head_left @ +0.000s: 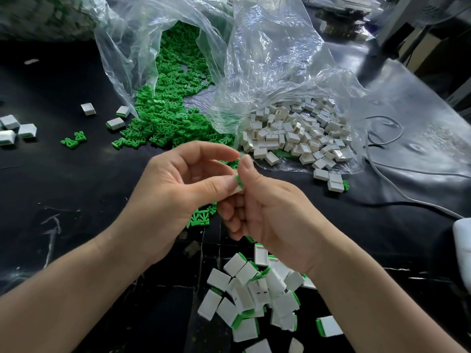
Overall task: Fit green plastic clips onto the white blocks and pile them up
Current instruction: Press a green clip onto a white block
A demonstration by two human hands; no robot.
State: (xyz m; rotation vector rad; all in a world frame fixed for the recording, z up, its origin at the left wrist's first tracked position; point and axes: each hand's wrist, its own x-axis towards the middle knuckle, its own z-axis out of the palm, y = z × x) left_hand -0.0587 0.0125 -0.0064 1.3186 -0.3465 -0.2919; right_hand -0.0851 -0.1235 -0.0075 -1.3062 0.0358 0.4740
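Clips (163, 118) spill from one clear bag (132, 47) onto the dark bench (76, 179), loose blocks (293, 133) from a second bag (280, 59) beside it, both mouths facing the worker so stock lies within reach. Finished pieces lie heaped in the pile (257, 294) near the wrists, apparently for a short drop. Above it, both hands meet on one block (239, 184) with green at its edge: left hand (178, 192) pinches it by thumb and forefinger, right hand (267, 207) closes its grip on the far side, seemingly to press the clip home.
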